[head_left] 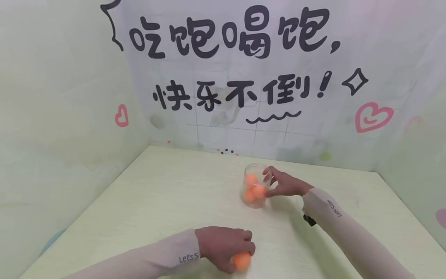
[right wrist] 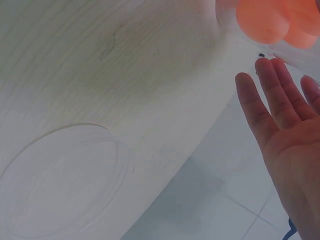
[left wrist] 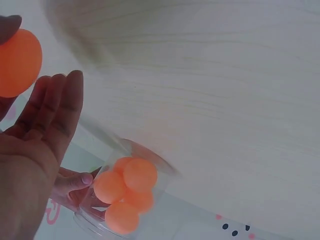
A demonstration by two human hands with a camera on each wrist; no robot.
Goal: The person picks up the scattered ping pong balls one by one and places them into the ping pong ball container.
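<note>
Near the front of the table, my left hand (head_left: 226,246) pinches an orange ping-pong ball (head_left: 241,261) between thumb and fingers. The left wrist view shows that ball (left wrist: 20,62) close up. Farther back stands a clear round jar (head_left: 256,205) holding several orange balls (head_left: 259,191). My right hand (head_left: 287,183) grips the jar's right side, thumb toward the front and fingers on the far side. In the right wrist view the right hand (right wrist: 295,145) lies beside the jar, of which only part shows, with orange balls (right wrist: 262,20) inside.
A clear round lid-like disc (right wrist: 65,182) lies flat on the pale wooden table (head_left: 167,193) in the right wrist view. Behind the table hangs a printed backdrop (head_left: 209,128), and pale side walls (head_left: 69,135) flank it.
</note>
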